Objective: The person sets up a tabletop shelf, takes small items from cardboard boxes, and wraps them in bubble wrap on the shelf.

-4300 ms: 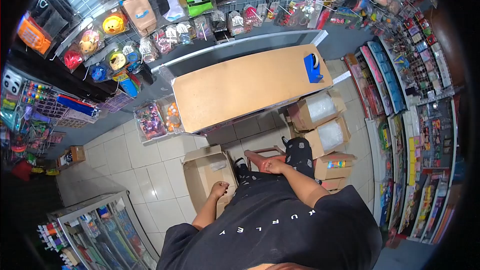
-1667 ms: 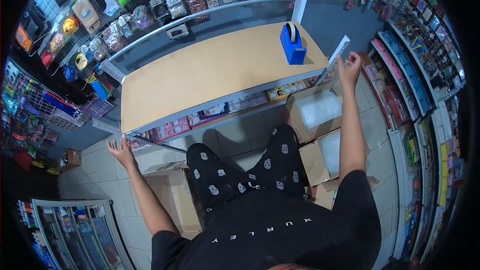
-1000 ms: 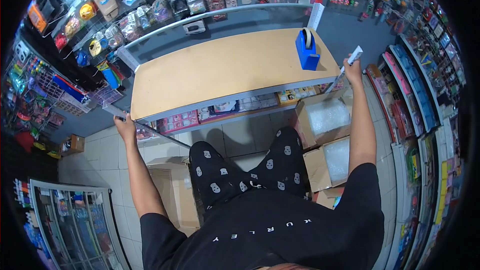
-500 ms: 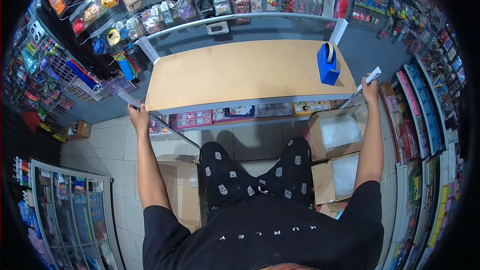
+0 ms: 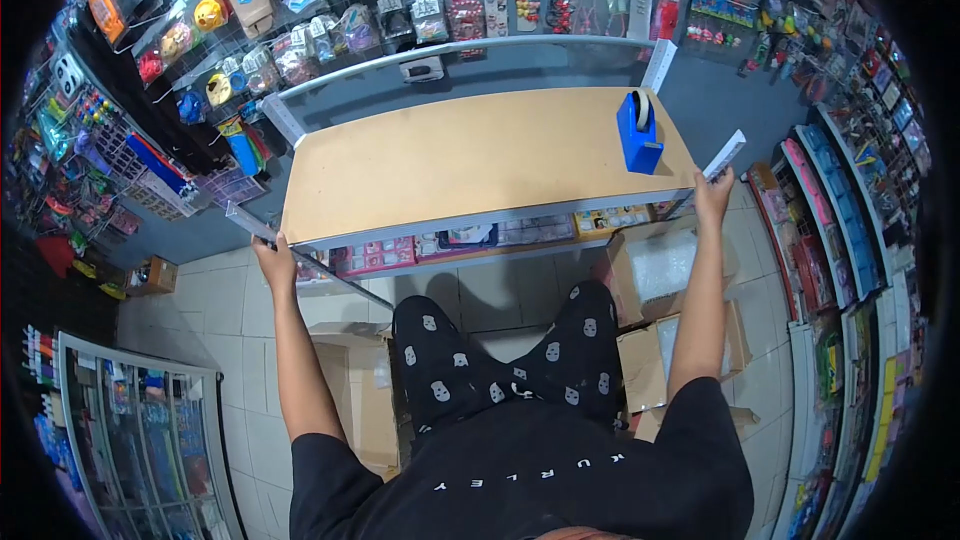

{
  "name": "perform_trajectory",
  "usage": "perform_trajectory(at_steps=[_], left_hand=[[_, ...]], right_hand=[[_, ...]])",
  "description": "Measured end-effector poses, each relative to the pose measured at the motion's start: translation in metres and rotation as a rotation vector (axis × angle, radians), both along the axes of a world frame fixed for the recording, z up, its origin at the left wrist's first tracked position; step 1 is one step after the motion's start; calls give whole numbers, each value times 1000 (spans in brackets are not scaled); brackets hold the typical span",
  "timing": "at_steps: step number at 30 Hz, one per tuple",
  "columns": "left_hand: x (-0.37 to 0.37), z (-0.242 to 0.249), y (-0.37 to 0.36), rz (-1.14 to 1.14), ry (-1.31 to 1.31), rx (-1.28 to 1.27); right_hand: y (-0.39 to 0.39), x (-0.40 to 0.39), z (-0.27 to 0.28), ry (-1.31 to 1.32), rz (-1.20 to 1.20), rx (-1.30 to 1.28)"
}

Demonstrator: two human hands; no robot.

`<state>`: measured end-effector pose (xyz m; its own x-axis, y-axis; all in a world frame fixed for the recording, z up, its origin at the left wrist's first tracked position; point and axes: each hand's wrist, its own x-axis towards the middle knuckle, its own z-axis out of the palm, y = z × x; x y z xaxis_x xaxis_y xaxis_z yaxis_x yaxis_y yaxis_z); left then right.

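My left hand (image 5: 275,258) is closed around the metal post (image 5: 250,222) at the front left corner of a shelf rack. At the front right corner, my right hand (image 5: 713,195) grips the other white post (image 5: 725,155). Between them lies the rack's light wooden top board (image 5: 460,155). A blue tape dispenser (image 5: 638,135) stands on the board near its right end. Below the board, a lower shelf holds pink boxes (image 5: 378,255) and yellow boxes (image 5: 612,219).
Open cardboard boxes stand on the floor at the left (image 5: 360,390) and right (image 5: 640,365) of my legs. A glass-fronted case (image 5: 140,430) is at the lower left, stocked shelves (image 5: 815,230) at the right. Packaged goods (image 5: 465,15) hang on the wall behind.
The right end of the rack, with my right hand and the tape dispenser, now appears further left. My left hand and the board's left front corner sit slightly lower in view.
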<state>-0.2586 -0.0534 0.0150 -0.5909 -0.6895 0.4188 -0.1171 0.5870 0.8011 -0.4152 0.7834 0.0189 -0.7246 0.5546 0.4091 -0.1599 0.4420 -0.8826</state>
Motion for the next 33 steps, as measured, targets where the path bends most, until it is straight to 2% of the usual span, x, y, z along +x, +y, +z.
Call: perform_trajectory(at_steps=[1,4,5,6,8,9,12,14,16,19,23,27,33], left_hand=[[-1,-5,-3,4,4,-3],[-2,-5,1,-18,-7,64],[-1,-4,2,-70,-5,154],[-4,-7,7,-2,-6,121],[-11,-13,22,136,-5,56],[-11,-11,38,159,0,114],[-13,5,128,111,98,-47],[-12,27,177,-250,155,-2],[-28,32,195,-378,83,-227],[-46,61,211,-454,-334,-251],[-71,65,201,-448,-713,-336],[-74,57,194,-388,-767,-492],[-78,46,192,-372,-782,-546]], right_hand=[[-5,3,-4,56,49,-30],[-36,21,-2,86,-26,-102],[-43,25,-5,66,-98,30],[-54,30,-5,44,-170,160],[-81,41,12,85,-67,272],[-94,43,18,105,-29,307],[-117,29,27,63,50,313],[-124,14,31,-1,71,328],[-131,3,35,-63,72,387],[-134,-7,35,-114,95,377],[-136,-4,34,-114,35,360],[-142,4,38,-60,-5,368],[-150,10,33,-1,-91,370]])
